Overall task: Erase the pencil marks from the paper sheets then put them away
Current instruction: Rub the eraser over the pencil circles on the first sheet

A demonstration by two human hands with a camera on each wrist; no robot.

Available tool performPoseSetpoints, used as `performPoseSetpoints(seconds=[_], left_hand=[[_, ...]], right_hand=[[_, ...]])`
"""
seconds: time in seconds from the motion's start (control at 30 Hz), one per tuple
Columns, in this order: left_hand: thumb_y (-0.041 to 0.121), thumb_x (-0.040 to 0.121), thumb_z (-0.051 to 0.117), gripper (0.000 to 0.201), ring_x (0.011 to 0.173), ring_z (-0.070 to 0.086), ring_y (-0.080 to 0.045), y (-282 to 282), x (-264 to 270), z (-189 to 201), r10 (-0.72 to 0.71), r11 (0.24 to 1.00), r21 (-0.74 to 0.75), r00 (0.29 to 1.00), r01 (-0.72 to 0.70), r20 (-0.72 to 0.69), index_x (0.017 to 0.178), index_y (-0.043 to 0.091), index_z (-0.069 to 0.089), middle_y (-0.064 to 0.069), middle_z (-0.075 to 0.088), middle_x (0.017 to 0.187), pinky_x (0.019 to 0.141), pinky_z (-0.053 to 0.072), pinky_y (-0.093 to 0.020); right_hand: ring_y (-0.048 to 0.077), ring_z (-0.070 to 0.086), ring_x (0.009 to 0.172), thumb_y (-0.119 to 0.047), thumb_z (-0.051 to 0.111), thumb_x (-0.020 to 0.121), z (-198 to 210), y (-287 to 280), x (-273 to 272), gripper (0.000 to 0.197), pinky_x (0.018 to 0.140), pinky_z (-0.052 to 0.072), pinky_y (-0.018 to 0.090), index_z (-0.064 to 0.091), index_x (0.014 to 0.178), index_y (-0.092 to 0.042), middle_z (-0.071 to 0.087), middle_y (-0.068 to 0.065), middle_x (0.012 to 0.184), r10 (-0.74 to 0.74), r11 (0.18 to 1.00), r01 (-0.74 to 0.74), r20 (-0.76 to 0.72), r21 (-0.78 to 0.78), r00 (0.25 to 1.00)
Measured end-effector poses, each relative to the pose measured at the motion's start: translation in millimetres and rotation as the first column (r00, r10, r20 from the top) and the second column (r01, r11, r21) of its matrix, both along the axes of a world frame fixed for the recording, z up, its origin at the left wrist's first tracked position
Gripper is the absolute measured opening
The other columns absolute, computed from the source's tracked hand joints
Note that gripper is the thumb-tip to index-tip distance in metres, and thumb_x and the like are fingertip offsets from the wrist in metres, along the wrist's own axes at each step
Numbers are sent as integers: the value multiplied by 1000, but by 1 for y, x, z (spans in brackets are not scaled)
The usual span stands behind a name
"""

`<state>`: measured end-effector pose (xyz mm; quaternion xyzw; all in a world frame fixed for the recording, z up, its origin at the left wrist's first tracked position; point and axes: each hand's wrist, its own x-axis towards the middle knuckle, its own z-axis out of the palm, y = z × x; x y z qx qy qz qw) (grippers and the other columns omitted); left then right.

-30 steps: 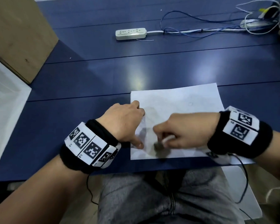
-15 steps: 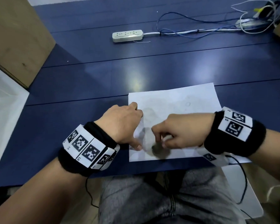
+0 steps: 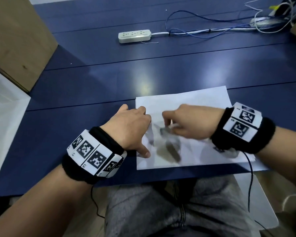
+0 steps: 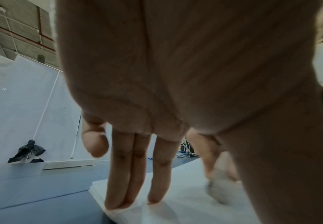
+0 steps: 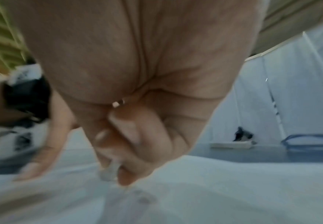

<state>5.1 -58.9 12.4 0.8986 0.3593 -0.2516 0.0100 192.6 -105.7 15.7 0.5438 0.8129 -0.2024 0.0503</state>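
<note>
A stack of white paper sheets (image 3: 203, 101) lies on the blue table near its front edge, also seen as the paper (image 4: 185, 203) and the paper (image 5: 233, 189) in the wrist views. A dark grey pencil smear (image 3: 171, 149) marks its lower middle. My left hand (image 3: 132, 127) presses flat on the sheets' left edge with straight fingers (image 4: 126, 174). My right hand (image 3: 186, 124) pinches a small whitish eraser (image 5: 109, 171) and holds it down on the sheet just above the smear; the eraser (image 4: 219, 192) is motion-blurred.
A white power strip (image 3: 134, 35) with blue and white cables (image 3: 212, 29) lies at the table's far side. A brown cardboard box (image 3: 15, 40) stands at the left, with a white tray (image 3: 3, 120) below it. My lap shows under the table's front edge.
My right hand with the eraser has moved up the sheet, away from me, off the dark smear. The left hand has kept its place on the paper's left edge.
</note>
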Motion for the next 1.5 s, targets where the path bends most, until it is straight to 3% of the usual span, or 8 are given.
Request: performPoseSetpoints(seconds=[0.1,0.27,0.5,0.7,0.9,1.1,1.33,1.5], left_hand=[[81,52,71,88,91,59,-16,0,0,1,4,1000,-1,1000,-4,1,119,25,55,6,47,109,79,25,-33],[81,52,72,86,91,58,-16,0,0,0,12,1000,-10,1000,-12,11,116,25,55,6,47,109,80,26,-32],[79,52,73,88,91,59,-16,-1,0,1,11,1000,6,1000,-11,13,119,25,55,6,48,110,82,28,-33],[80,52,72,88,90,58,-16,0,0,-1,11,1000,2,1000,-11,14,118,25,54,6,47,110,80,26,-32],[78,53,73,89,94,59,-16,-1,0,-1,18,1000,3,1000,-18,14,121,25,55,6,48,111,86,32,-34],[79,53,73,89,93,58,-15,1,0,-1,20,1000,-8,1000,-19,10,121,25,54,6,47,112,83,29,-32],[79,53,73,91,96,59,-15,0,1,0,21,1000,-7,1000,-21,7,124,26,53,6,47,113,87,33,-34],[80,53,73,91,94,58,-15,1,0,-1,17,1000,-10,1000,-16,7,122,25,53,6,47,112,85,31,-33]], right_hand=[[21,53,76,-28,53,93,-1,6,10,14,65,40,32,53,107,-23,48,-10,71,-45,997,44,17,60,999],[5,51,64,-35,62,89,0,-26,-7,14,65,43,27,59,99,-27,61,-9,75,180,937,-214,-144,-274,973],[21,53,76,-31,54,94,-2,9,14,16,65,42,33,55,107,-22,46,-13,68,-84,994,82,25,77,996],[4,54,64,-43,63,88,-1,-25,-2,18,64,48,28,59,97,-28,64,-9,75,177,928,-213,-141,-307,974],[19,50,72,-29,53,93,0,8,14,17,64,40,33,56,108,-21,50,-9,69,-78,995,77,21,55,997],[9,55,68,-27,61,86,1,-21,-3,10,67,47,31,58,96,-27,66,-7,76,170,945,-199,-129,-259,977],[20,49,72,-29,53,94,-1,12,16,16,61,39,33,55,107,-20,44,-12,67,-105,989,98,54,114,993],[11,52,66,-25,62,86,2,-19,3,11,64,46,29,59,97,-24,63,-7,73,155,961,-182,-140,-207,978]])
